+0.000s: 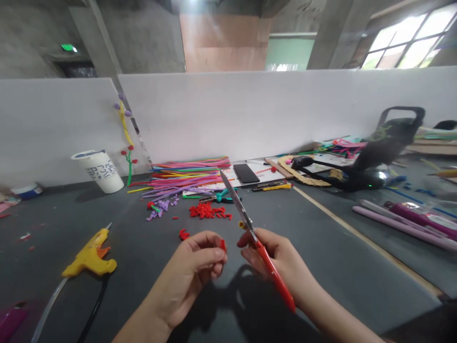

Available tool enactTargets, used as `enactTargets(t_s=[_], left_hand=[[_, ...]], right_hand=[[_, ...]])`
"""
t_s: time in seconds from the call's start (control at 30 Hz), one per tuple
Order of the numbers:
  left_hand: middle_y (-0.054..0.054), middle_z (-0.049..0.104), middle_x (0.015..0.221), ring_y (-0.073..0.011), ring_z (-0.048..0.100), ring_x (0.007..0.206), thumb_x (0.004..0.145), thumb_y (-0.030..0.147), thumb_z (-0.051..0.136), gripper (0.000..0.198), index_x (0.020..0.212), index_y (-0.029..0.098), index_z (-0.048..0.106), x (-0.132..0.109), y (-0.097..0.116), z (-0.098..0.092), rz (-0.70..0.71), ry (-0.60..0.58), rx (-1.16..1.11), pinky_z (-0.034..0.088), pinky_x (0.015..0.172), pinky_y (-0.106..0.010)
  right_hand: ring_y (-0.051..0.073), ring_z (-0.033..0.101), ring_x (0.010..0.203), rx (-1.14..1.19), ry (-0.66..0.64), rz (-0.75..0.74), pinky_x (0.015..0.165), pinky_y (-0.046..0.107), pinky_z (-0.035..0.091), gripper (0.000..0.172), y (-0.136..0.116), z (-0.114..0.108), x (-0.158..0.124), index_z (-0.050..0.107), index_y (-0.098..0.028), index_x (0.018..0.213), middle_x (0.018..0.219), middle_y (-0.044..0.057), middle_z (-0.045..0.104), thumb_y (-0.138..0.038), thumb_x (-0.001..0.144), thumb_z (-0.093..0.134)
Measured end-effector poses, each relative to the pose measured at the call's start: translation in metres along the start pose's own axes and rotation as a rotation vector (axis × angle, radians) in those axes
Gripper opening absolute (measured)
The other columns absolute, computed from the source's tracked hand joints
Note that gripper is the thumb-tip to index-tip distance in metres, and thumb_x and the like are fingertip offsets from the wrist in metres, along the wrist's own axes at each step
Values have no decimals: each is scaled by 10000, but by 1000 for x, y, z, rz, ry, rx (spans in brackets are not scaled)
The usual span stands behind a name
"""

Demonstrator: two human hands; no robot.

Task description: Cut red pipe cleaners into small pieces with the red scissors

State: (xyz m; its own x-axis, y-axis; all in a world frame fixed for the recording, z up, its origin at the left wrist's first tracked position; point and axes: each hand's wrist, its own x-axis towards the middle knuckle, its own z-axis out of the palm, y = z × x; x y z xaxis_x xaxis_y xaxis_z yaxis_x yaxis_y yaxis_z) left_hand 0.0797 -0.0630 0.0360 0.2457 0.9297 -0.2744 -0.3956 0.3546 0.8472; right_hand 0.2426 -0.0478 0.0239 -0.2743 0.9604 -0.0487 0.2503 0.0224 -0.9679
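Observation:
My left hand (200,267) is closed, pinching a small red fuzzy piece (223,245) between thumb and fingertips. Opposite it, my right hand (276,252) grips red-handled scissors (274,276), their long blades pointing up and away from me. A small yellow bit (242,225) shows beside the blades; whether my fingers hold it I cannot tell. Beyond my hands lies a pile of short red pieces (205,210), with a smaller red cluster (183,234) nearer to me. Purple pieces (160,208) are scattered left of the pile.
A yellow glue gun (89,255) lies at left, its cord trailing toward me. Behind are a white cup (102,171), bundled coloured pipe cleaners (189,176), teal-handled pliers (223,196) and a black phone (246,173). A black stand (387,147) occupies the right side.

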Motion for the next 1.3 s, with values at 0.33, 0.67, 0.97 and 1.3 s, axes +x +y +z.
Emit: enactTargets(t_s=[0.33, 0.67, 0.97, 1.3], left_hand=[[15, 539, 541, -21, 430, 424, 613, 48, 601, 54, 619, 100, 588, 0, -8, 3, -139, -70, 73, 319, 426, -130], [27, 557, 492, -81, 475, 428, 567, 114, 613, 17, 582, 121, 610, 5, -9, 9, 20, 76, 425, 371, 449, -199], [7, 570, 532, -85, 461, 438, 577, 140, 604, 28, 595, 129, 586, 11, -20, 5, 52, 90, 451, 366, 451, -212], [30, 563, 515, -78, 490, 457, 651, 190, 617, 55, 640, 143, 591, 4, -1, 3, 234, 195, 356, 394, 468, -186]], right_hand=[[41, 363, 332, 180, -140, -12, 333, 143, 268, 71, 0, 6, 4, 474, -170, 658, 432, -81, 420, -217, 711, 484], [63, 316, 488, -42, -38, -80, 434, 168, 262, 80, 1, 7, 6, 418, -171, 581, 518, -71, 363, -120, 620, 466], [66, 303, 495, -138, -7, -112, 426, 165, 240, 67, 5, 11, 8, 430, -170, 585, 519, -72, 375, -136, 608, 483], [89, 353, 486, -421, 33, -203, 454, 189, 267, 193, -5, -4, -2, 435, -193, 665, 532, -66, 395, -356, 710, 528]])
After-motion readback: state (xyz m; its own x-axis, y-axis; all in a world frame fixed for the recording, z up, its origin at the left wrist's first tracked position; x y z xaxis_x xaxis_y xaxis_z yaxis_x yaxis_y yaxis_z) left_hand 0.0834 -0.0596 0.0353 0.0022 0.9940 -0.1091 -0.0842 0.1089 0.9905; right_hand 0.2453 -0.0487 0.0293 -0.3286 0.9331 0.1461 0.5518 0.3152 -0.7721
